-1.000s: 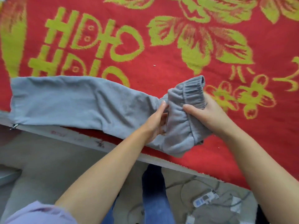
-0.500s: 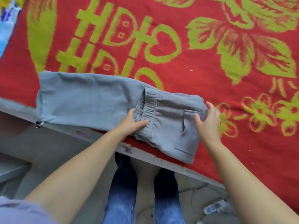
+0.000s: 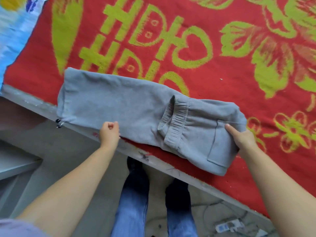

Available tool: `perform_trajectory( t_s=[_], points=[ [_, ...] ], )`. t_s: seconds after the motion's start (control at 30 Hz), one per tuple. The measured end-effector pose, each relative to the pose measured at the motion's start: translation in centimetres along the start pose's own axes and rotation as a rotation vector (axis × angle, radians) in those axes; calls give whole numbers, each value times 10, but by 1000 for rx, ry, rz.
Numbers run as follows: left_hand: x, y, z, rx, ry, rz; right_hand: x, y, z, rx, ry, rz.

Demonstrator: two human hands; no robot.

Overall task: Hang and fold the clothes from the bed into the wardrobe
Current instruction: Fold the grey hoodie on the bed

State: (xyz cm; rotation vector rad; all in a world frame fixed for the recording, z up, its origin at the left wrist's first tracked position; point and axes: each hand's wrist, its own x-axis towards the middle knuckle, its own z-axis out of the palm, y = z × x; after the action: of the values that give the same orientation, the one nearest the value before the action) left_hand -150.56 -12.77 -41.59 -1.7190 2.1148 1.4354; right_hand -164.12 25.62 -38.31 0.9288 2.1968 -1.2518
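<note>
Grey sweatpants (image 3: 119,106) lie along the near edge of the bed on a red blanket (image 3: 222,69) with yellow-green patterns. Their elastic waistband (image 3: 174,120) is folded back over the legs, so the fold forms the right end. My right hand (image 3: 241,137) grips that folded end, thumb on top and fingers hidden under the cloth. At the near edge of the leg part hovers my left hand (image 3: 109,132), its fingers loosely curled and holding nothing that I can see. A black drawstring toggle (image 3: 58,123) hangs off the hem at the left.
The bed's pale frame edge (image 3: 172,171) runs diagonally below the sweatpants. My legs in blue jeans (image 3: 135,206) stand on the grey floor. A white power strip (image 3: 229,225) with cables lies at lower right. A white ledge (image 3: 17,165) is at left, and blue patterned fabric (image 3: 13,31) at top left.
The waistband end has been laid flat over the legs. My left hand left the waistband and moved left along the near edge. My right hand stays on the folded end.
</note>
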Motion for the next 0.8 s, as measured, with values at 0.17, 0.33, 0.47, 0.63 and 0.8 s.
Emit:
perform_trajectory(
  t_s=[0.17, 0.33, 0.47, 0.63, 0.8],
  points=[
    [47, 13, -41, 243, 80, 126, 0, -16, -16, -534, 222, -81],
    [88, 13, -90, 426, 203, 64, -74, -51, 74, -725, -7, -1026],
    [131, 24, -105, 454, 43, 2, -149, -26, 203, -1087, -605, -1120],
    [150, 30, -108, 629, 173, 314, -152, -31, 295, -1300, -549, -923],
    [143, 33, -127, 408, 309, 428, -160, -63, 326, -1249, -755, -959]
  ],
)
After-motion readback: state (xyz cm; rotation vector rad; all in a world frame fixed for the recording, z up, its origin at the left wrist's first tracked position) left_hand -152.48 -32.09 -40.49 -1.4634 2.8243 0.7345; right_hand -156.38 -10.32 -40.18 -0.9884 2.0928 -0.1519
